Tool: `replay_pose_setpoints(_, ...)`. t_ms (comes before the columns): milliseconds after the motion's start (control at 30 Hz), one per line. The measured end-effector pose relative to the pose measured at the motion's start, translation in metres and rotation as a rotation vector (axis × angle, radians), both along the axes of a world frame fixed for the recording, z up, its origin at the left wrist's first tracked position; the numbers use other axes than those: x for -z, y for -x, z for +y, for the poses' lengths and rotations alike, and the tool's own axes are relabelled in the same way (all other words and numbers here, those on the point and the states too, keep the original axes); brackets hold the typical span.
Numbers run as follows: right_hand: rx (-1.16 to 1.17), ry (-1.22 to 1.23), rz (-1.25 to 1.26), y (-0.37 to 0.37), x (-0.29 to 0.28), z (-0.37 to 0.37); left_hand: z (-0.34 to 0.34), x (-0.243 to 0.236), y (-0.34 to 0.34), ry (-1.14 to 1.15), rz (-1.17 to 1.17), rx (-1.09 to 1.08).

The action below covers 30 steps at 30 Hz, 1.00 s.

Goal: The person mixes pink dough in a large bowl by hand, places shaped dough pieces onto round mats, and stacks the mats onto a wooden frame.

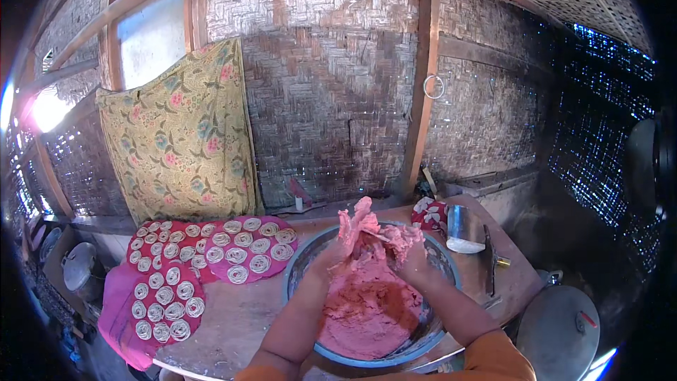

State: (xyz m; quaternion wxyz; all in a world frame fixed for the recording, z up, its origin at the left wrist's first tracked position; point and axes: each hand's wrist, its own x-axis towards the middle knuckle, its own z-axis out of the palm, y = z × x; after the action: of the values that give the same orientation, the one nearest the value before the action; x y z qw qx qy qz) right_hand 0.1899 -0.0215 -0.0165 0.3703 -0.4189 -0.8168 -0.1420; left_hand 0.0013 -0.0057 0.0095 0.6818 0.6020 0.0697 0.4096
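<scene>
Dough (363,317), seemingly soft, sticky, is being handled by left hand (334,254) and right hand (414,259), finger closure indeterminable; underside scooping is being advised.

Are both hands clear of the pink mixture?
No, the left hand and right hand both touch raised clumps of pink mixture above the blue basin.

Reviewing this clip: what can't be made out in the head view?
All in the head view:
- Left hand and right hand: fingers largely masked by pink dough.
- Basin bottom: covered by dough.
- Orange sleeves: cut off by the lower edge.
- White object by the wall: too small to identify.
</scene>
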Motion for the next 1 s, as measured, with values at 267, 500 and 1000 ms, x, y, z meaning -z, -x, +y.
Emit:
replay_pose_setpoints(267, 0.078, -0.075, 0.183, -0.007, -0.014, 0.005, -0.003, 0.013, -0.021, -0.081, 0.202, -0.05)
replay_pose_setpoints(500, 0.004, -0.182, 0.018, 0.002, -0.01, -0.003, -0.013, -0.014, -0.004, 0.232, -0.227, 0.048)
replay_pose_setpoints(1000, 0.036, -0.047, 0.21, -0.015, 0.009, 0.024, -0.013, -0.004, -0.023, 0.32, -0.537, 0.515)
